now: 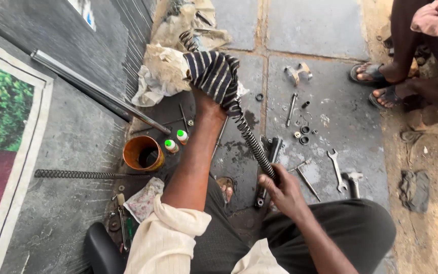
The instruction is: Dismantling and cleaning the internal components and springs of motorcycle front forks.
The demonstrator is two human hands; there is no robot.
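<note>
Spring (252,142), long, dark and coiled, ran on a slant through the middle of the frame, from the striped rag (214,73) at upper centre down to the lower centre. The left hand (210,104) had its grip closed around the striped rag, which was bunched over the spring's upper end. The right hand (282,190) had its grip wrapped shut on the spring's lower end, just above the person's knee.

A second coiled spring (84,174) lay flat on the stone floor (330,127) at the left of the frame. Beside it stood an orange cup (143,153), with two small green-capped bottles (176,141) just to its right. A long metal tube (97,91) lay slanted in the upper left. Right of centre, a spanner (336,170), small rings and washers (302,133) were scattered on the floor. Another person's sandalled feet (381,83) showed at the upper right.
</note>
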